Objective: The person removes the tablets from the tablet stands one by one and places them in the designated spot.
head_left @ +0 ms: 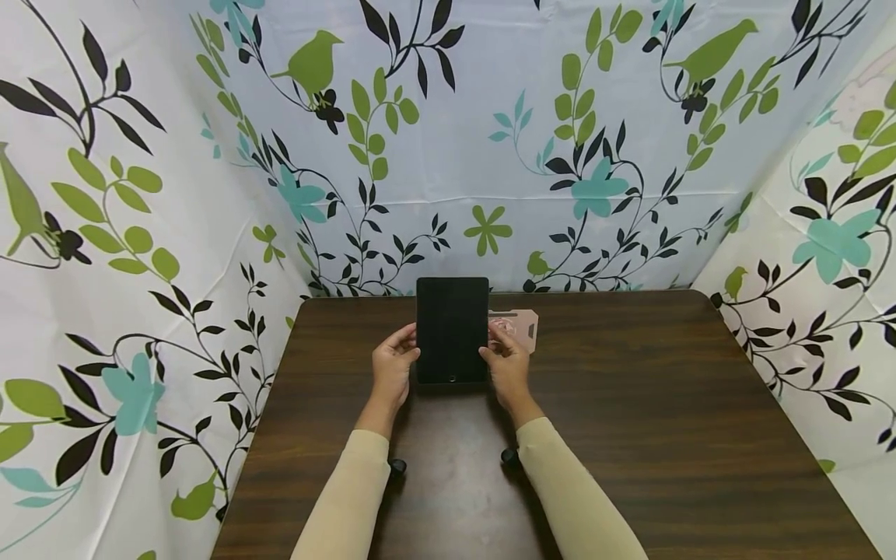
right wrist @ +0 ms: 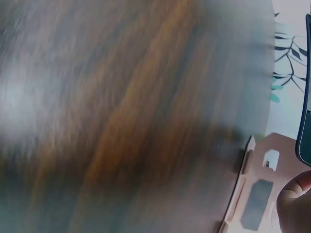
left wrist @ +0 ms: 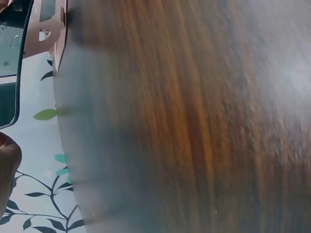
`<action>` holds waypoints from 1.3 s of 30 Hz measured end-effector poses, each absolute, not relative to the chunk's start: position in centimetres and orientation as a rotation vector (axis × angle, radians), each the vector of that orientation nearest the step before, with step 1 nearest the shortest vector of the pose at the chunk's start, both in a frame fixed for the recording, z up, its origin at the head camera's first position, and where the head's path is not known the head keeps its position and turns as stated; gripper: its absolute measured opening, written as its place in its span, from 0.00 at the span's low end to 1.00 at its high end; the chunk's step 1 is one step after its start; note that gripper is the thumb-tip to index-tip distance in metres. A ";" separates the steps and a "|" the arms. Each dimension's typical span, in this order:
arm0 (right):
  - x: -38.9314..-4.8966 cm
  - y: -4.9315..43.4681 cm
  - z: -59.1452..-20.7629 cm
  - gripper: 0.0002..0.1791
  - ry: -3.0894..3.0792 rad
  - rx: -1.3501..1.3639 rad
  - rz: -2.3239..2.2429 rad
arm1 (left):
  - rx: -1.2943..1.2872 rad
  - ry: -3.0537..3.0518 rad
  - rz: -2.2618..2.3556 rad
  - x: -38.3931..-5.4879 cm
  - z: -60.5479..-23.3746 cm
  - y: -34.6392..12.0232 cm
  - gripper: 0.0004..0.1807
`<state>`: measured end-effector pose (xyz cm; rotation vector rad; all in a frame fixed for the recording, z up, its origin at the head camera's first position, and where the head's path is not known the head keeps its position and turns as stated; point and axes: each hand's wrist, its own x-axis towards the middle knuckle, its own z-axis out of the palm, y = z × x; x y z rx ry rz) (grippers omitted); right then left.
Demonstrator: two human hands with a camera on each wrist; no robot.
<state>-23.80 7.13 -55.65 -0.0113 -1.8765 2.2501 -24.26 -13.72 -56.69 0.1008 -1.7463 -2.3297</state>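
Note:
A black tablet [head_left: 452, 330] is held upright between both hands, its dark screen and round home button facing me in the head view. My left hand [head_left: 395, 365] grips its left edge, thumb toward the front and fingers behind. At the right edge, my right hand [head_left: 509, 370] pinches it the same way. Behind the tablet is a pink plate with cut-outs [head_left: 525, 323], partly covered by the tablet and right hand. Its bent lip shows in the right wrist view, beside the tablet's corner [right wrist: 304, 143] and the right thumb [right wrist: 292, 206].
The dark wood-grain table [head_left: 630, 404] extends to both sides and toward me. A patterned curtain [head_left: 448, 155] of leaves, birds and flowers hangs along its back and sides. Small black devices [head_left: 397, 467] sit at both wrists.

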 end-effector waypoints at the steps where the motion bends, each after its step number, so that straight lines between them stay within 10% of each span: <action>1: -23.8 7.0 -55.7 0.27 -1.884 -0.014 2.250 | 0.108 -1.753 -2.330 -24.3 -56.8 -13.9 0.25; 39: -24.7 2.4 -59.7 0.29 -2.102 -0.226 2.290 | 0.431 -1.810 -2.378 -23.8 -59.4 -17.9 0.28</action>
